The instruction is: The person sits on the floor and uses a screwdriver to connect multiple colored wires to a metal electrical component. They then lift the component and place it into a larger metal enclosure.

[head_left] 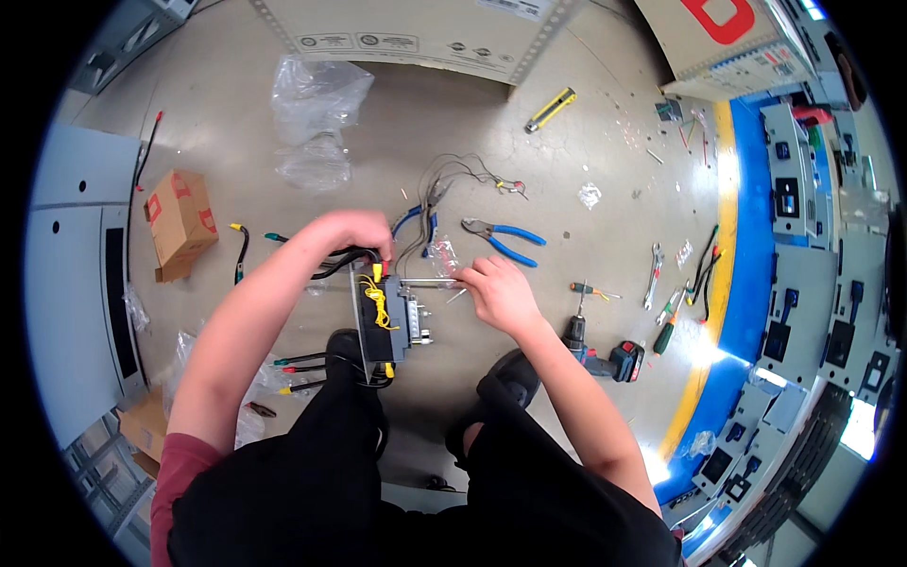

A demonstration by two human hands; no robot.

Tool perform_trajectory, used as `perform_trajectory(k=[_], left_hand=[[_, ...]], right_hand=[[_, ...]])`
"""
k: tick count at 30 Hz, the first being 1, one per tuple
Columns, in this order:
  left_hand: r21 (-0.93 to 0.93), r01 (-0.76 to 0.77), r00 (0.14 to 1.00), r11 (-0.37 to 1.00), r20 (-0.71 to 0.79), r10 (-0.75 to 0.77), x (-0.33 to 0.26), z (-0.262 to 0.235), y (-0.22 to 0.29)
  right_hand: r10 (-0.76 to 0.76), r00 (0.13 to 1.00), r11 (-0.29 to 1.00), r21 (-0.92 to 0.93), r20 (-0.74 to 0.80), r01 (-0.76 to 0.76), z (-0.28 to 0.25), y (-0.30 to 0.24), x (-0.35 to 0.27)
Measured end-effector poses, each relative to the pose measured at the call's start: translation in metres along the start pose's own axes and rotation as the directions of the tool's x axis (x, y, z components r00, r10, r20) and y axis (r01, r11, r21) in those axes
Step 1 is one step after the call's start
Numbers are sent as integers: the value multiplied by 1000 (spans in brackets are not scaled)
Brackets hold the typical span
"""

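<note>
A dark grey electrical switch unit (386, 319) on a metal plate stands between my feet, a bundle of yellow wire (379, 307) lying on it. Black cables (351, 257) with coloured ends run to its far end. My left hand (364, 232) is curled down over that end, closed at a red-sleeved cable end; its fingertips are partly hidden. From the right, my right hand (498, 293) pinches a slim metal rod-like tool (430, 282), which reaches level to the unit's terminal side. The tool's exact kind is unclear.
Beyond the hands lie blue-handled pliers (515, 243), smaller pliers (435, 198) and a yellow utility knife (551, 110). To the right are a cordless drill (605, 358), a wrench (653, 277) and screwdrivers (669, 321). A cardboard box (179, 225) and plastic wrap (316, 123) lie left.
</note>
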State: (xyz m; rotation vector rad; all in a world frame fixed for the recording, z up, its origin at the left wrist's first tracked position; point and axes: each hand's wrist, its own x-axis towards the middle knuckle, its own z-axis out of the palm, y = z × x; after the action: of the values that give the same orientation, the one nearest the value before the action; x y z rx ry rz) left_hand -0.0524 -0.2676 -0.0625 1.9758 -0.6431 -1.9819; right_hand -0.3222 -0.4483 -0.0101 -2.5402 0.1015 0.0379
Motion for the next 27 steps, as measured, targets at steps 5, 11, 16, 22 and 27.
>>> perform_trajectory(k=[5, 11, 16, 22, 27], left_hand=[[-105, 62, 998, 993, -3, -63, -15, -4, 11], [-185, 102, 995, 977, 5, -103, -19, -10, 5], [-185, 105, 993, 977, -26, -111, -19, -9, 3], [3, 160, 986, 987, -46, -159, -22, -13, 9], [179, 102, 993, 979, -84, -88, -24, -15, -2]], right_hand=[[-50, 999, 997, -64, 1, 50, -7, 5, 7], [-6, 1000, 992, 125, -17, 8, 6, 7, 18], [57, 998, 965, 257, 15, -59, 17, 16, 23], [23, 999, 996, 89, -23, -21, 13, 2, 33], [-7, 998, 996, 85, -67, 12, 20, -4, 35]])
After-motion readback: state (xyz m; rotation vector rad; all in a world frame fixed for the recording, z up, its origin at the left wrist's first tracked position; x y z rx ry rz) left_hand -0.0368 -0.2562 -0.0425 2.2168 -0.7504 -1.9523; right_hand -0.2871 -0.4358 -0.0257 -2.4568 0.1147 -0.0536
